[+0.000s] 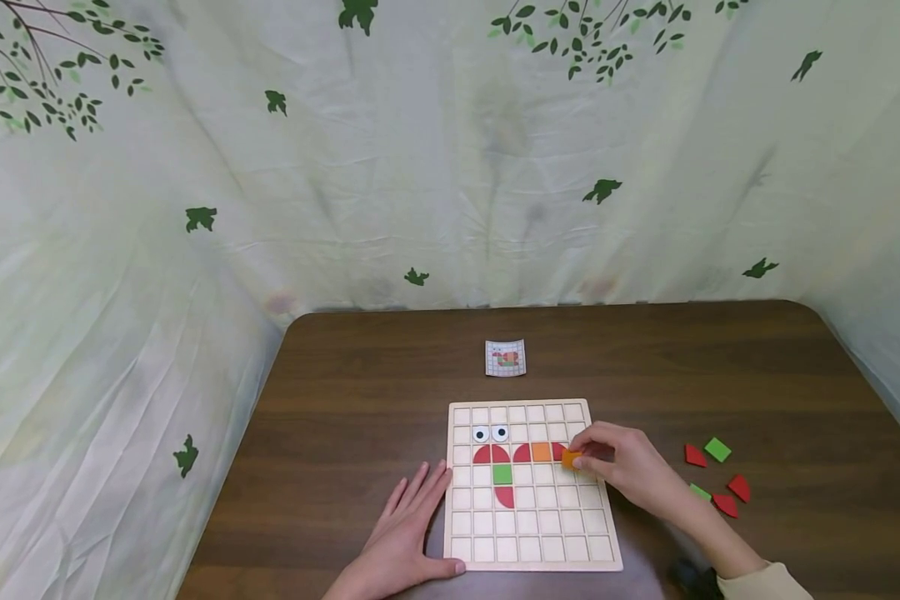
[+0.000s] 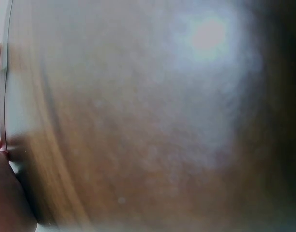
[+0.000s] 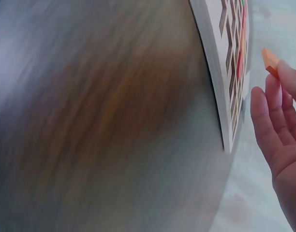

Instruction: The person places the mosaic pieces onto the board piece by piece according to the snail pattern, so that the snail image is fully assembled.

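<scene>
A pale wooden grid board (image 1: 532, 533) lies on the brown table. On it sit two eye tiles (image 1: 491, 433), red curved pieces (image 1: 491, 454), an orange square (image 1: 542, 452), a green square (image 1: 502, 474) and a red half-round (image 1: 505, 497). My right hand (image 1: 615, 462) pinches a small orange piece (image 1: 571, 458) over the board's right side, beside the row of red and orange pieces. The right wrist view shows that orange piece (image 3: 270, 62) at my fingertips (image 3: 288, 77) next to the board's edge (image 3: 213, 72). My left hand (image 1: 405, 537) lies flat on the table, fingers straight, touching the board's left edge.
A small pattern card (image 1: 506, 357) lies beyond the board. Loose red pieces (image 1: 727, 496) and green pieces (image 1: 717, 449) are scattered on the table at the right. A leaf-printed cloth (image 1: 420, 167) hangs behind and beside the table. The left wrist view is a blur of table surface.
</scene>
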`<move>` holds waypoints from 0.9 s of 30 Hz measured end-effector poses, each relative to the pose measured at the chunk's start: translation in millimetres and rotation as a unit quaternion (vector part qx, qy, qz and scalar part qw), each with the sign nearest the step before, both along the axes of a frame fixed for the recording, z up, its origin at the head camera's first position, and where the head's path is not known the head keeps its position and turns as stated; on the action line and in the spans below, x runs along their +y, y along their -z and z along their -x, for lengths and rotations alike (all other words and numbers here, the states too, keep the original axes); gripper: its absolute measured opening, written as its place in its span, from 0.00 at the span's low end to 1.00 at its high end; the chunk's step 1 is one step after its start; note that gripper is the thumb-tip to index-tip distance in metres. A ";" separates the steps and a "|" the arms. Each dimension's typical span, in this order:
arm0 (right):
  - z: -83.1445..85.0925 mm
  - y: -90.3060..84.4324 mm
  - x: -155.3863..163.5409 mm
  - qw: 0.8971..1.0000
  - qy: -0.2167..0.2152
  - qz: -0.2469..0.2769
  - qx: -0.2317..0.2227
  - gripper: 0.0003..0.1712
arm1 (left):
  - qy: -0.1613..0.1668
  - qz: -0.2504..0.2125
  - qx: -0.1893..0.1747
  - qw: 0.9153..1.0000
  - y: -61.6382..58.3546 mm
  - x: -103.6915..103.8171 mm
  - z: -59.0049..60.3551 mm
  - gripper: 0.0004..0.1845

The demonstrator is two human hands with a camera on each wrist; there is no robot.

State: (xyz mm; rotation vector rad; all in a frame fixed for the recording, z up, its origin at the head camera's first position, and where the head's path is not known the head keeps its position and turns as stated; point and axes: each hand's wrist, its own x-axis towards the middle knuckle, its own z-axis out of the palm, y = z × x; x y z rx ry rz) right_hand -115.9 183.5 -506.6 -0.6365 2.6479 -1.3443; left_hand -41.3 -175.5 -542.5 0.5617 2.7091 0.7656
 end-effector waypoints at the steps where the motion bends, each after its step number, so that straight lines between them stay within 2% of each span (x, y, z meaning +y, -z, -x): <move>1: 0.2 0.5 -2.8 1.000 -0.003 0.003 -0.006 0.12 | 0.000 0.000 -0.001 1.000 0.0 0.0 0.1 0.61; 5: 0.9 4.0 -13.1 1.000 -0.012 0.009 -0.018 0.12 | -0.001 -0.003 -0.004 1.000 -0.8 0.1 0.0 0.61; 9: 1.7 8.9 -21.3 1.000 -0.028 0.013 -0.003 0.11 | 0.000 -0.001 0.002 1.000 -1.7 0.2 -0.3 0.61; 13: 2.3 11.6 -28.2 0.999 -0.041 -0.001 0.015 0.11 | 0.001 0.000 0.006 1.000 -1.9 0.2 -0.4 0.61; 19: 0.8 14.1 -34.7 0.998 -0.042 -0.037 0.016 0.09 | 0.000 -0.002 0.001 1.000 -1.0 -0.3 -0.2 0.61; 27: -0.2 15.7 -35.5 0.996 -0.054 -0.058 0.033 0.08 | -0.002 -0.001 0.000 1.000 0.0 -0.3 0.3 0.61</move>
